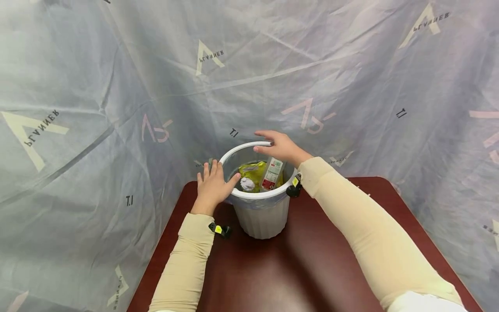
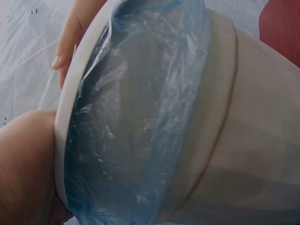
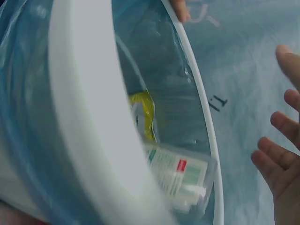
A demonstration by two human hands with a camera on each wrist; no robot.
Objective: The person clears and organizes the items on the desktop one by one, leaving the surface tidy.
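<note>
Bin (image 1: 262, 219) sits on the table (image 1: 312, 268) near its far edge, upright, roughly 12 o'clock from you. White ring (image 1: 249, 193) runs round the mouth, pinning a blue liner (image 2: 140, 117) whose edge folds over the outside wall, likely so the bag won't slip in.

Your left hand (image 1: 212, 186) is at the ring's 9 o'clock: palm against the outside, fingers nearly straight and pointing away from you, thumb hooked over the ring. Reads as steadying the bin, not a full grab. The left wrist view shows only the heel of that hand against the ring.

Your right hand (image 1: 281, 147) is over the far rim at about 1 o'clock, fingers out flat, tips touching or just above the ring; can't tell which. Nothing held in it. The right wrist view shows its fingers (image 3: 281, 159) spread and relaxed outside the ring.

Inside: yellow packet (image 1: 251, 175) at about 9 o'clock, white packet (image 1: 272, 173) with red and green print leaning upright beside it at about 3 o'clock, touching. White one pokes up near rim height, right under your right hand, so it's in the way of anything going in.

Grey printed sheet (image 1: 117, 108) hangs all round behind, close to the bin's far side.
</note>
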